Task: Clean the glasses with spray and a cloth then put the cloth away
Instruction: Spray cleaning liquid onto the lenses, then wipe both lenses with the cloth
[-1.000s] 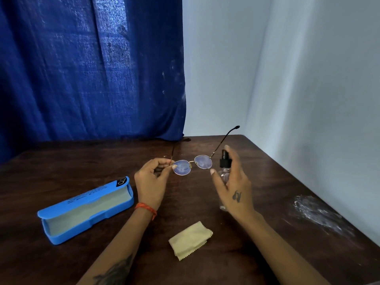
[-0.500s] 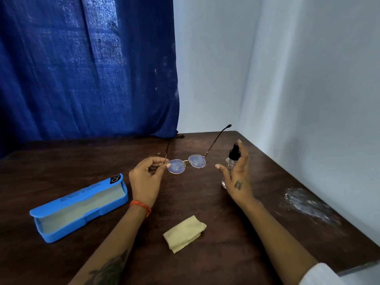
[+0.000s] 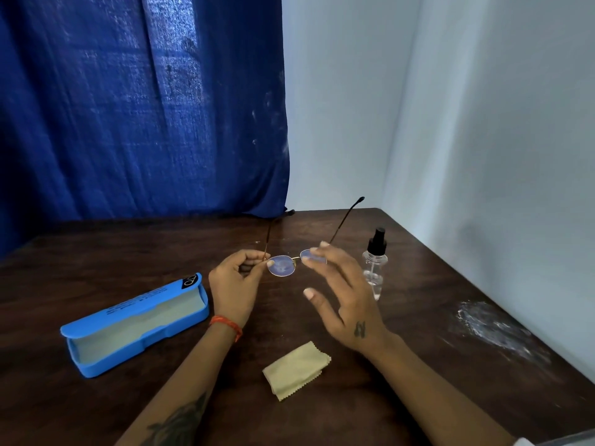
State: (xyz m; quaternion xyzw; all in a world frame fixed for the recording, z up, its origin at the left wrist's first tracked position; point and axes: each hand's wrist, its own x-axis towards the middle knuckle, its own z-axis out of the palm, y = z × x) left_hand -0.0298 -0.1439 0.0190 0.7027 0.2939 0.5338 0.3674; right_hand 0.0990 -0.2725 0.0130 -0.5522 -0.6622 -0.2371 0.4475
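Gold-rimmed glasses (image 3: 291, 263) hang above the table (image 3: 418, 365), pinched at the hinge by the left hand (image 3: 233, 286). Right hand (image 3: 344, 300) hovers spread, empty. Cloth (image 3: 296, 370) lies below; spray bottle (image 3: 373, 265) stands right. Recommended: grasp the cloth, support each lens while wiping. Blue case (image 3: 135, 326) print: illegible.

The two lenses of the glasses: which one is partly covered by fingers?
The lens on the right hand's side: that hand's fingers lie across it. The other lens, next to the left hand pinching the frame, shows fully.
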